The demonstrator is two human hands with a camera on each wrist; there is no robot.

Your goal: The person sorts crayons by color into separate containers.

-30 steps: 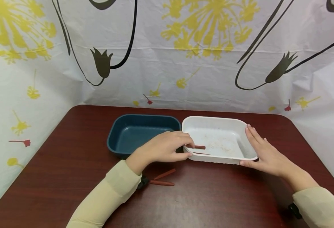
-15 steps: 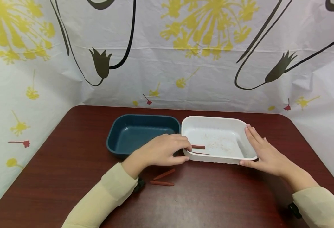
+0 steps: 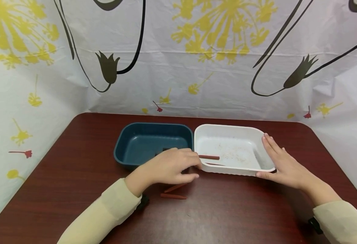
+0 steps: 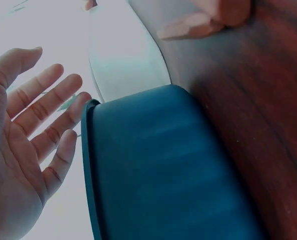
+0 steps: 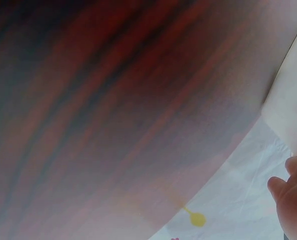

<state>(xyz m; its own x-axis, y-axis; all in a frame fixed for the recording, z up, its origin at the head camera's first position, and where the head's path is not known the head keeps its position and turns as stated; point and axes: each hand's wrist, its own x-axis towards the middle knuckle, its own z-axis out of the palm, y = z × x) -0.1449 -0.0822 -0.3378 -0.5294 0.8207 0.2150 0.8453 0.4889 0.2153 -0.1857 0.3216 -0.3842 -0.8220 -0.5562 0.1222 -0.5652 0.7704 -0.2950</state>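
Left hand [image 3: 169, 166], fingers relaxed and holding nothing, hovers at the white tray's [image 3: 227, 132] nine o'clock; flat right hand [image 3: 280, 162] steadies its three o'clock rim.

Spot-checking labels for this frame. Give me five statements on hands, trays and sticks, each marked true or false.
1. The right hand rests against the right side of the white tray. True.
2. The left hand grips a stick. False: the left wrist view shows its fingers straight and holding nothing.
3. A brown stick lies inside the white tray. True.
4. The blue tray stands to the right of the white one. False: it stands to its left, the two side by side.
5. Two more sticks lie on the table in front of the trays. True, one partly under the left hand.
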